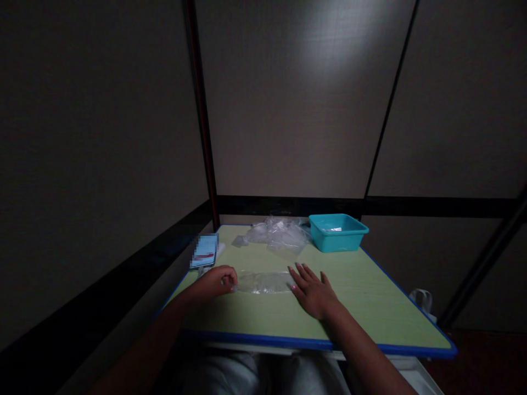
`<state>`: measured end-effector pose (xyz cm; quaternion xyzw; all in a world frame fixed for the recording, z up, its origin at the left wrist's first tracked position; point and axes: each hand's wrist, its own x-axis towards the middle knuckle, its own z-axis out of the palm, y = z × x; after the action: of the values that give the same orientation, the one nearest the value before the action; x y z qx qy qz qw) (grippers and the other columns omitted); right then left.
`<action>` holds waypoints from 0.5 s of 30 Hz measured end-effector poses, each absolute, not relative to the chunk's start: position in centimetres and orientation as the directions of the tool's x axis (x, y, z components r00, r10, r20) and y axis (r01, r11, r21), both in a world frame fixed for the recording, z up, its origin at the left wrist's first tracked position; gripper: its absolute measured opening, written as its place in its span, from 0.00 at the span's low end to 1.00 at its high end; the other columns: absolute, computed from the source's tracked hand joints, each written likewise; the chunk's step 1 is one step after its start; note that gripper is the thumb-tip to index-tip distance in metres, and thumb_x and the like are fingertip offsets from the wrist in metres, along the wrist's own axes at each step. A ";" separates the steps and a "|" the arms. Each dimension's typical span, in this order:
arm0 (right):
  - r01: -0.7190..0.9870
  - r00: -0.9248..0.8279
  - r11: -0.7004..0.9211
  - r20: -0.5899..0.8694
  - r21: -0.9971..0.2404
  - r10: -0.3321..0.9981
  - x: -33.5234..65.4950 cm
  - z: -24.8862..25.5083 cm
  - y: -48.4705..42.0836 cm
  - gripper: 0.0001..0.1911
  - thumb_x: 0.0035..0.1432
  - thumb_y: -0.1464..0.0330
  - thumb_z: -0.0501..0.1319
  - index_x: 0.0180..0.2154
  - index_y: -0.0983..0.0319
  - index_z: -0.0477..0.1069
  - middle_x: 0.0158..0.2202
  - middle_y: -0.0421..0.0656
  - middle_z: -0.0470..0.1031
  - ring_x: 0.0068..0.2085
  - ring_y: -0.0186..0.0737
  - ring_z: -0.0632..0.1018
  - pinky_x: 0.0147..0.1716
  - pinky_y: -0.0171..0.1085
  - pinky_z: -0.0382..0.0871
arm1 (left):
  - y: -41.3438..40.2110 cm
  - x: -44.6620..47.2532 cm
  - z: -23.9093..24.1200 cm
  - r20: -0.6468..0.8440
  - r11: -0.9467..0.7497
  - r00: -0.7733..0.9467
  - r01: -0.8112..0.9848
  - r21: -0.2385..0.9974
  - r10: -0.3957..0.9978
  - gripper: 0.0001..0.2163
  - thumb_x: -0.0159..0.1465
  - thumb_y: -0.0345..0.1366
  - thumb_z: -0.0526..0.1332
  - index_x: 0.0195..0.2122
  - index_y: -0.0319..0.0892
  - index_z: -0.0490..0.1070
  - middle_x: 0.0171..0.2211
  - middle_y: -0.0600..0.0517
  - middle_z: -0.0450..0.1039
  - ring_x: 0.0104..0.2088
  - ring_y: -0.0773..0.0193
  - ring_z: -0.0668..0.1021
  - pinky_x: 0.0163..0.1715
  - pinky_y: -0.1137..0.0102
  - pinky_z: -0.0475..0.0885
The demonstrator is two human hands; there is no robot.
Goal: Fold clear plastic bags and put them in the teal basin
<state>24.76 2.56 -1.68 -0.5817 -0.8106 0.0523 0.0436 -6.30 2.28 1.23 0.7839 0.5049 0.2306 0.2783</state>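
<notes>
A clear plastic bag (pixel 263 282) lies flat on the green table (pixel 370 296) between my two hands. My left hand (pixel 216 282) is curled at the bag's left end, fingers pinched on its edge. My right hand (pixel 313 291) lies flat and open, fingers stretched out, with its fingertips pressing the bag's right end.
A heap of clear plastic bags (pixel 278 233) sits at the back of the table. A teal tub (pixel 337 231) stands at the back right. A blue card with a blurred patch (pixel 205 252) lies at the left edge. Dark partition walls close in on all sides.
</notes>
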 end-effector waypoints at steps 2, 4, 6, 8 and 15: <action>0.939 -0.318 0.316 0.004 -0.138 0.948 24.7 -1.6 2.5 0.29 0.60 0.51 0.32 0.61 0.49 0.36 0.64 0.37 0.34 0.63 0.42 0.39 0.56 0.56 0.32 | 2.3 -6.2 1.2 0.090 -0.354 0.395 0.673 0.649 0.914 0.06 0.49 0.35 0.58 0.28 0.40 0.69 0.28 0.55 0.67 0.30 0.66 0.69 0.30 0.74 0.62; 0.938 -0.319 0.317 0.009 -0.142 0.948 24.7 -1.5 2.5 0.29 0.60 0.51 0.32 0.61 0.49 0.36 0.64 0.37 0.35 0.63 0.42 0.39 0.56 0.56 0.32 | 2.3 -6.1 1.2 0.100 -0.369 0.400 0.681 0.632 0.911 0.06 0.50 0.34 0.57 0.28 0.40 0.70 0.30 0.54 0.68 0.31 0.66 0.70 0.31 0.74 0.62; 0.936 -0.321 0.320 0.018 -0.148 0.947 24.8 -1.6 2.5 0.29 0.60 0.51 0.32 0.61 0.49 0.37 0.64 0.37 0.35 0.63 0.42 0.39 0.55 0.56 0.33 | 2.2 -6.1 1.2 0.106 -0.380 0.407 0.686 0.620 0.907 0.07 0.51 0.34 0.56 0.29 0.40 0.70 0.30 0.54 0.68 0.32 0.65 0.70 0.32 0.74 0.63; 0.935 -0.322 0.322 0.026 -0.149 0.946 24.8 -1.7 2.6 0.29 0.60 0.50 0.32 0.61 0.49 0.37 0.64 0.38 0.36 0.63 0.42 0.40 0.55 0.57 0.33 | 2.1 -6.2 1.2 0.106 -0.391 0.418 0.687 0.613 0.902 0.07 0.51 0.33 0.56 0.29 0.41 0.71 0.31 0.54 0.68 0.32 0.65 0.70 0.33 0.74 0.63; 0.936 -0.321 0.320 0.015 -0.144 0.947 24.7 -1.5 2.4 0.30 0.60 0.50 0.31 0.61 0.49 0.37 0.64 0.38 0.35 0.63 0.43 0.40 0.55 0.57 0.33 | 2.0 -6.6 1.4 0.132 -0.402 0.416 0.674 0.619 0.900 0.06 0.50 0.32 0.56 0.28 0.41 0.71 0.31 0.53 0.68 0.36 0.63 0.71 0.37 0.72 0.64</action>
<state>24.72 2.43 -1.51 -0.5805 -0.8110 0.0542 0.0484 -6.61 2.05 1.43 0.8050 0.4888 0.2304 0.2449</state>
